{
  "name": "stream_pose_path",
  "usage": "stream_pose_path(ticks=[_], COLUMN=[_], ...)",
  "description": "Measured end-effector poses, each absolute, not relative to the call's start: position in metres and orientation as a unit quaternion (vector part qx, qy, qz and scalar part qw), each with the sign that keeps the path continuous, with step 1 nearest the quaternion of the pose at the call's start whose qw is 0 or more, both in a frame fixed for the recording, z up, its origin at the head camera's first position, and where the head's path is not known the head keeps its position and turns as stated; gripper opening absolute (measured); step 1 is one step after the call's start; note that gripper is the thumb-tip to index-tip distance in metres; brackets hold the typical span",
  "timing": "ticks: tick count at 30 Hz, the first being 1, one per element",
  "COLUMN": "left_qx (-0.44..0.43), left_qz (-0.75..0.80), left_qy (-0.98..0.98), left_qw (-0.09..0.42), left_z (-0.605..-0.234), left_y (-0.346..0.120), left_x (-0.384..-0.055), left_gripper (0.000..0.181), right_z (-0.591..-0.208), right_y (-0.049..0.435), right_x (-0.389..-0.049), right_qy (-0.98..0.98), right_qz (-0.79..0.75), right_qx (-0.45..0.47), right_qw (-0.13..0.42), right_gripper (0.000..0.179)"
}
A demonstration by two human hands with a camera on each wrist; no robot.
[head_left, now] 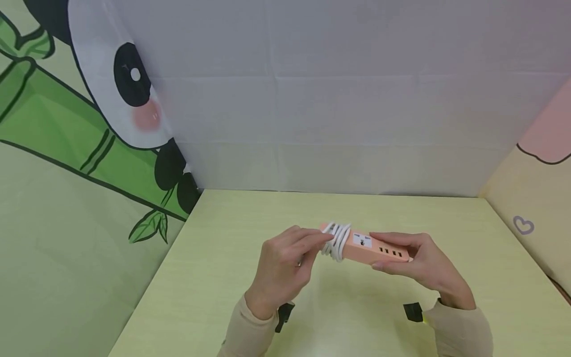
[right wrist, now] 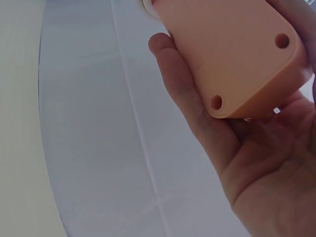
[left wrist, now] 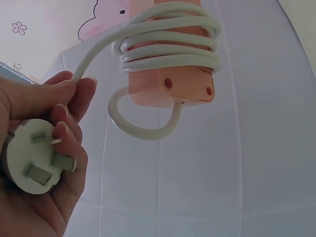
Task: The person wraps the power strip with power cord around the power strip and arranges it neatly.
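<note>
A pink power strip (head_left: 372,249) is held above the table, its white cord (left wrist: 170,49) wound several times round one end. My right hand (head_left: 417,258) grips the other end, thumb and fingers on opposite long sides, beside the row of USB ports. In the right wrist view the strip's underside shows two screw holes. With thumb and forefinger my left hand (head_left: 287,260) pinches the cord at the wound end. The white plug (left wrist: 35,160) sits in the left palm under curled fingers, its prongs facing outward. A short loop of cord hangs from the strip's end.
Beneath the hands lies a pale yellow-green table (head_left: 223,277). A whitish wall covering (head_left: 334,109) rises at its back edge, with a panda and bamboo picture (head_left: 102,144) on the left. Black tape pieces (head_left: 413,312) show near both sleeves.
</note>
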State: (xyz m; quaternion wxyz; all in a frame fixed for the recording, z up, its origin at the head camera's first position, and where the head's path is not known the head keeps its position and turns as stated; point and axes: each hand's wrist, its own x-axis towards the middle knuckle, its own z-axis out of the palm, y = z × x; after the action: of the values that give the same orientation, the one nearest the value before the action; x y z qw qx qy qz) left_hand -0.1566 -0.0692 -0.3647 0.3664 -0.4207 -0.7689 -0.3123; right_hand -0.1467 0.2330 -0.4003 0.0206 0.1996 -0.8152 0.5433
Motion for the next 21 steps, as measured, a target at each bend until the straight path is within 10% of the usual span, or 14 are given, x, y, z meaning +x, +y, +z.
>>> stream_pose_path(ticks=[21], left_qx=[-0.402], left_qz=[-0.307], left_qy=[-0.746], left_qw=[0.433], left_z=[-0.361], left_y=[-0.080], left_x=[-0.164], left_gripper=[0.019], right_z=[-0.399], right_y=[0.233], right_x=[-0.145], right_qy=[-0.803], right_qz=[0.547], right_qx=[0.239], right_qw=[0.004], right_gripper=[0.055])
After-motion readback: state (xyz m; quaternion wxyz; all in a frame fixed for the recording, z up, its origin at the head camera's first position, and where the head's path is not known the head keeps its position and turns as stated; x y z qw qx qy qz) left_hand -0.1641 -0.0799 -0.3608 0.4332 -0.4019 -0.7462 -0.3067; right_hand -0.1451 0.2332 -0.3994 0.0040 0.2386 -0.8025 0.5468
